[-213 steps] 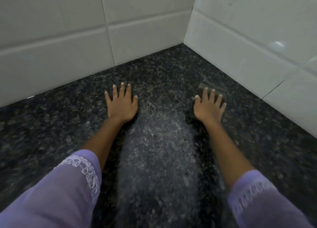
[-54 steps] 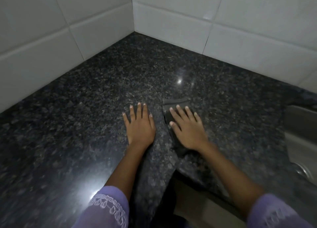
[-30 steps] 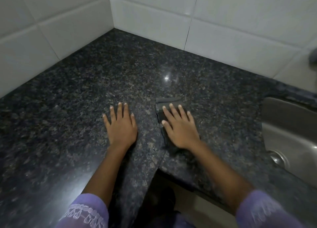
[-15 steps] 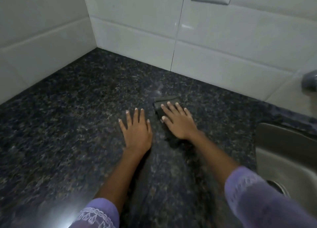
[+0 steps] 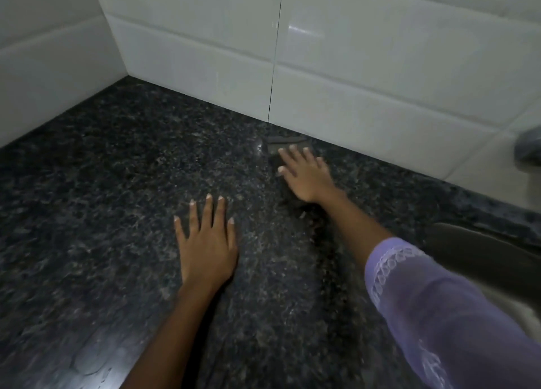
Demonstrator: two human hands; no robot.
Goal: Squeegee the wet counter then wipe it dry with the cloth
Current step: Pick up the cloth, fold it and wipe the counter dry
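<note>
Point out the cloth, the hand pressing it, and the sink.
cloth (image 5: pixel 288 144), head view, on the grey edge showing beyond the fingertips.
right hand (image 5: pixel 307 176), head view, on the back of the hand.
sink (image 5: pixel 483 257), head view, on its dark wall at the right edge.

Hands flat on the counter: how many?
2. The left hand lies flat on bare counter; the right hand presses the grey cloth near the tiled wall.

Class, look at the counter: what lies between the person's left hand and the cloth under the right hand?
In the head view, only bare dark granite counter separates the left hand from the cloth pressed by the right hand.
</note>
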